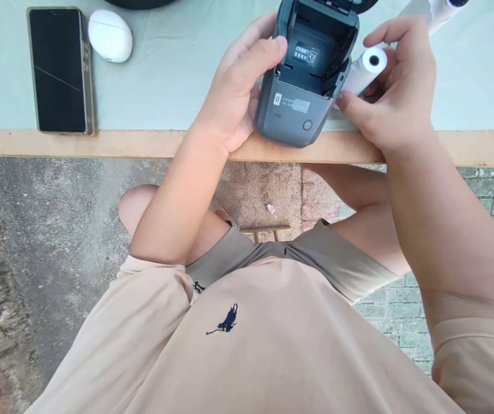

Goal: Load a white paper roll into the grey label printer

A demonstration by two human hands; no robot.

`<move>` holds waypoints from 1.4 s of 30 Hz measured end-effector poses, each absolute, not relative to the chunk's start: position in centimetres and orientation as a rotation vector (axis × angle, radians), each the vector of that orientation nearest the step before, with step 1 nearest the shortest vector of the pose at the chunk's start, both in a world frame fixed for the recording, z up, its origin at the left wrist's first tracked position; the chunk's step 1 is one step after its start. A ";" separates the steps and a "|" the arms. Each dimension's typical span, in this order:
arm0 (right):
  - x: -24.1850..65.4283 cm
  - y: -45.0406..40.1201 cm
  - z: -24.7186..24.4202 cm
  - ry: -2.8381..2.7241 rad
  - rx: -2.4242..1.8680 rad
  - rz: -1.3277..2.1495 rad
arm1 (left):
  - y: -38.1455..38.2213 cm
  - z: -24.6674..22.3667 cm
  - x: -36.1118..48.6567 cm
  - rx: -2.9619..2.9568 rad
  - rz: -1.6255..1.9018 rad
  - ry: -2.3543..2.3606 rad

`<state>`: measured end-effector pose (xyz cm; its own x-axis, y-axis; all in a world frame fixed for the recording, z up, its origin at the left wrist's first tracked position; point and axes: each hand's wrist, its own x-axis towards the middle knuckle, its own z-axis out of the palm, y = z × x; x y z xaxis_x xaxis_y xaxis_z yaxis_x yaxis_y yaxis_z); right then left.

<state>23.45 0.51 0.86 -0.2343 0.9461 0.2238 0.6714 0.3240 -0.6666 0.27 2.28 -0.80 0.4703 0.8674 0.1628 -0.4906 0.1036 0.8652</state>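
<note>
Beige short-sleeved shirt [281, 345] (small dark chest emblem [225, 322]), grey-brown shorts [359, 259]

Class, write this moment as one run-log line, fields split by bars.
left hand: holding grey device | compartment: open | right hand: around white roll | phone: on table

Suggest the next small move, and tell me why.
Probably ease the small white roll toward the grey device's open bay: no roll shows inside, the left hand holds the device, and the right hand's thumb and fingers flank the roll.
</note>
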 end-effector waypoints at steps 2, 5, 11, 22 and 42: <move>23.4 0.4 1.0 -1.998 -1.400 0.579 | 2.6 -1.3 0.7 1.057 1.067 0.362; 23.4 0.5 1.1 -2.015 -1.389 0.570 | 0.7 -1.7 2.3 0.916 1.282 0.505; 23.6 0.9 1.0 -2.117 -1.435 0.452 | -7.1 0.2 5.1 0.783 1.414 0.620; 23.6 0.7 1.2 -2.129 -1.324 0.546 | 3.5 -2.3 -0.5 1.198 1.119 0.544; 23.4 0.0 1.1 -2.081 -1.339 0.508 | 0.3 -0.8 0.8 0.987 1.219 0.706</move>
